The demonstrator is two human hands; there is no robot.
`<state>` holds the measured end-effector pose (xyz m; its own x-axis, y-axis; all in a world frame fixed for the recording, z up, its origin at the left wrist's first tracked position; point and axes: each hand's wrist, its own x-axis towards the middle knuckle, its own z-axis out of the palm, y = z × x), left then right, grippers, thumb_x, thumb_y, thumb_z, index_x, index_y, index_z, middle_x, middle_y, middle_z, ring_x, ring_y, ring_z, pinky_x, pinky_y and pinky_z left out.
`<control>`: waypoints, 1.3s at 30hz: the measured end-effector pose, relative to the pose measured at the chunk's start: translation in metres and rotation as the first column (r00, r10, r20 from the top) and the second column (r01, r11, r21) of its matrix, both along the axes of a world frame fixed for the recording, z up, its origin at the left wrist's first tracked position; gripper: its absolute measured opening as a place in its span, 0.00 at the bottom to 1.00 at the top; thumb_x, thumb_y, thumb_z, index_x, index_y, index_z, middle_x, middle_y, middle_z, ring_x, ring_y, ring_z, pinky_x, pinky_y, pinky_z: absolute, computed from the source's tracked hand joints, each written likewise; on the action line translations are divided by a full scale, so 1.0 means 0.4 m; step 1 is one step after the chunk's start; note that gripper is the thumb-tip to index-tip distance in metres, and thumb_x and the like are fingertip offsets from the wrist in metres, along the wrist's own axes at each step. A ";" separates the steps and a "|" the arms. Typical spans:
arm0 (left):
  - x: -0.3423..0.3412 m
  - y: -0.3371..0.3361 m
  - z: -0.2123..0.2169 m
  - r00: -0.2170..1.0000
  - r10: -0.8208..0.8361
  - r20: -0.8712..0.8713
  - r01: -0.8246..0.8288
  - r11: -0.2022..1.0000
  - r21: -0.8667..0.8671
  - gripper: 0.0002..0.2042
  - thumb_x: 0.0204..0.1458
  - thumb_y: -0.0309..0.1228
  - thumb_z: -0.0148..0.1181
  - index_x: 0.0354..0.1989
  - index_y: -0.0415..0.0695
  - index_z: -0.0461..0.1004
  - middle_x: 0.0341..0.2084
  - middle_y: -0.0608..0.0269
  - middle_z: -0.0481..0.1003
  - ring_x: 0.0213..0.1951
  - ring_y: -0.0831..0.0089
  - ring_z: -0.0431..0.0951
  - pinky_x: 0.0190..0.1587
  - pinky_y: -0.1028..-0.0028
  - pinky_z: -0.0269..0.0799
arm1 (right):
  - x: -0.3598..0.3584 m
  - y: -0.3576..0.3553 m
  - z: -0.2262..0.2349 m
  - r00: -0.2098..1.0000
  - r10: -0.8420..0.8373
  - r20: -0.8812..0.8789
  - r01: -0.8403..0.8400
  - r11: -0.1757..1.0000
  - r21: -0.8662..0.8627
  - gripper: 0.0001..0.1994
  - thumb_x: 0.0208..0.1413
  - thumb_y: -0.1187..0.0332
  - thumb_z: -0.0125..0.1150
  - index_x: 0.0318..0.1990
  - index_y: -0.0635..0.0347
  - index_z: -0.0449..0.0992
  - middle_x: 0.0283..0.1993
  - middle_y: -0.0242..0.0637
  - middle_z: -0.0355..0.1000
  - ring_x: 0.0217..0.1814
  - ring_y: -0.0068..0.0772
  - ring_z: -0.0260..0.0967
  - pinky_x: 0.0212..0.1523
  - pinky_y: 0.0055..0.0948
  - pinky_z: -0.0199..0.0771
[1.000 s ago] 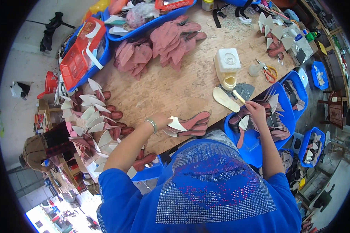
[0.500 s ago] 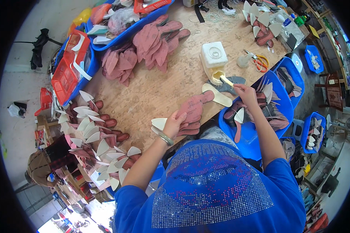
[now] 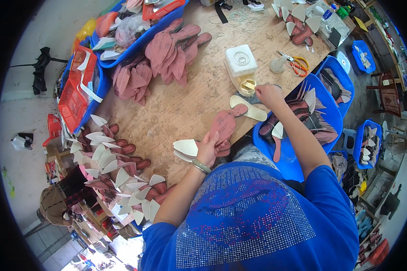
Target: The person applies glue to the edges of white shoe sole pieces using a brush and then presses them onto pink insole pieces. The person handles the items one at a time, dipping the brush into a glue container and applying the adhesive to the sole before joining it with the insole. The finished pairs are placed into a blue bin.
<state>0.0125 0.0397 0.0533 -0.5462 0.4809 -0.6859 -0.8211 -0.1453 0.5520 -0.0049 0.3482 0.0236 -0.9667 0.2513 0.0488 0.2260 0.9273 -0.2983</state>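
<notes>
Head view: on a wooden workbench (image 3: 167, 113), a pale sole-shaped piece (image 3: 257, 113) lies between the hands, with orange-handled scissors (image 3: 299, 67) and piled red insoles (image 3: 172, 54) beyond and white-tipped insoles (image 3: 106, 158) crowding the left edge. Near the bench's front edge, the left hand (image 3: 208, 151) is clamped on a red insole (image 3: 224, 124), while the right hand (image 3: 269, 96) is closed around a pale stick (image 3: 249, 86) at the mouth of a white-and-yellow container (image 3: 240, 61). Fingers conceal the stick's near end, its tip is hard to make out, and a blue tray (image 3: 142, 39) is cut off above.
</notes>
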 end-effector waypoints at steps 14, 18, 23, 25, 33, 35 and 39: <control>0.020 0.002 0.001 0.979 -0.203 0.005 0.201 0.969 -0.142 0.10 0.61 0.30 0.47 0.47 0.40 0.70 0.34 0.63 0.76 0.32 0.79 0.76 0.33 0.81 0.74 | 0.071 0.005 -0.039 0.970 0.136 -0.204 -0.127 0.990 0.056 0.06 0.49 0.65 0.59 0.35 0.49 0.78 0.24 0.34 0.70 0.25 0.37 0.72 0.25 0.35 0.73; 0.025 -0.003 -0.012 0.969 -0.247 0.009 0.244 0.954 -0.171 0.10 0.61 0.30 0.47 0.47 0.40 0.70 0.35 0.62 0.76 0.32 0.79 0.76 0.33 0.81 0.74 | 0.107 0.000 -0.059 0.977 0.124 -0.176 -0.103 0.987 0.125 0.06 0.50 0.65 0.59 0.35 0.50 0.77 0.22 0.32 0.66 0.23 0.35 0.71 0.23 0.34 0.71; 0.028 -0.008 -0.013 0.971 -0.239 0.023 0.239 0.949 -0.207 0.11 0.62 0.31 0.45 0.48 0.41 0.69 0.36 0.62 0.76 0.32 0.79 0.75 0.33 0.81 0.74 | 0.161 -0.057 -0.057 0.986 0.007 -0.168 0.006 0.997 0.074 0.08 0.51 0.64 0.59 0.38 0.51 0.78 0.22 0.34 0.68 0.24 0.35 0.72 0.23 0.34 0.72; 0.023 -0.003 0.000 0.968 -0.248 0.030 0.248 0.938 -0.244 0.12 0.62 0.32 0.43 0.49 0.41 0.68 0.36 0.62 0.76 0.32 0.79 0.75 0.32 0.81 0.74 | 0.173 -0.079 -0.074 0.976 -0.049 -0.214 0.049 0.999 -0.008 0.09 0.51 0.63 0.59 0.38 0.51 0.78 0.23 0.35 0.70 0.26 0.35 0.73 0.24 0.35 0.73; 0.021 -0.019 -0.012 0.963 -0.271 0.011 0.257 0.898 -0.358 0.14 0.63 0.32 0.41 0.54 0.45 0.64 0.42 0.65 0.74 0.31 0.80 0.74 0.28 0.83 0.71 | 0.120 -0.050 -0.044 0.894 -0.436 0.105 0.421 0.734 -0.534 0.14 0.54 0.60 0.55 0.42 0.56 0.79 0.33 0.48 0.76 0.35 0.46 0.75 0.36 0.36 0.73; 0.021 -0.027 -0.026 0.967 -0.254 -0.024 0.232 0.912 -0.340 0.14 0.63 0.32 0.42 0.55 0.46 0.64 0.42 0.66 0.74 0.30 0.81 0.74 0.28 0.83 0.70 | 0.158 -0.061 -0.033 0.908 -0.411 0.076 0.399 0.800 -0.448 0.14 0.54 0.59 0.55 0.42 0.55 0.79 0.33 0.49 0.75 0.35 0.46 0.75 0.36 0.37 0.73; 0.013 -0.027 -0.020 0.970 -0.235 -0.059 0.207 0.930 -0.304 0.14 0.62 0.32 0.42 0.55 0.47 0.64 0.41 0.68 0.74 0.28 0.82 0.73 0.26 0.84 0.69 | 0.257 -0.097 -0.050 0.891 -0.432 0.142 0.408 0.622 -0.668 0.14 0.56 0.60 0.56 0.43 0.58 0.79 0.32 0.41 0.78 0.31 0.36 0.75 0.32 0.32 0.73</control>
<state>0.0178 0.0288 0.0453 -0.5170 0.3817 -0.7662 -0.7572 0.2136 0.6173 0.0977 0.3096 0.0034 -0.7488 0.6056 -0.2695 0.5201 0.2847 -0.8052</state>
